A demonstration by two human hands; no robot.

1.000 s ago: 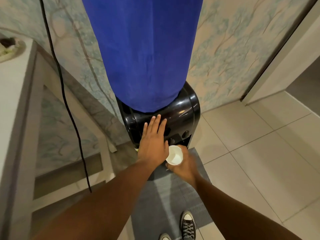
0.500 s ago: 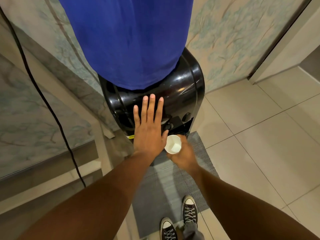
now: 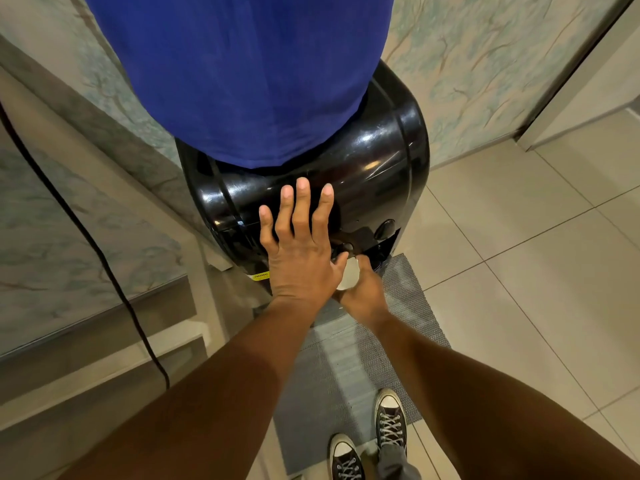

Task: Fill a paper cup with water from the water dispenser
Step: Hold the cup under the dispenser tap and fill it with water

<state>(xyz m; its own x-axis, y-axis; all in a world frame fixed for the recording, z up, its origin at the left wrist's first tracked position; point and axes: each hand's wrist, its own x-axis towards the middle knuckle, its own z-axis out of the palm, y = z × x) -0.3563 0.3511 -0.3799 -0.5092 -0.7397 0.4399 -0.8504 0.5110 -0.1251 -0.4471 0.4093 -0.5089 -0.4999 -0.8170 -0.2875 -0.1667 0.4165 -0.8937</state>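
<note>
A black water dispenser point(image 3: 377, 161) stands against the wall, its bottle under a blue cloth cover point(image 3: 242, 74). My left hand point(image 3: 298, 247) lies flat and spread on the dispenser's glossy front, holding nothing. Just below and to the right, my right hand point(image 3: 363, 296) grips a white paper cup point(image 3: 349, 276) from underneath, right under the dispenser's taps point(image 3: 346, 247). Only a sliver of the cup shows between my two hands; its inside is hidden.
A grey mat point(image 3: 356, 358) lies on the tiled floor in front of the dispenser, and my two sneakers point(image 3: 389, 417) stand on its near edge. A black cable point(image 3: 90, 244) hangs over marble-look steps point(image 3: 86, 237) on the left. A door frame point(image 3: 581, 64) is at the right.
The view has come closer to the dispenser. My right hand has pushed the cup further in under the taps, so my left hand now covers most of it. My left hand stays flat on the front.
</note>
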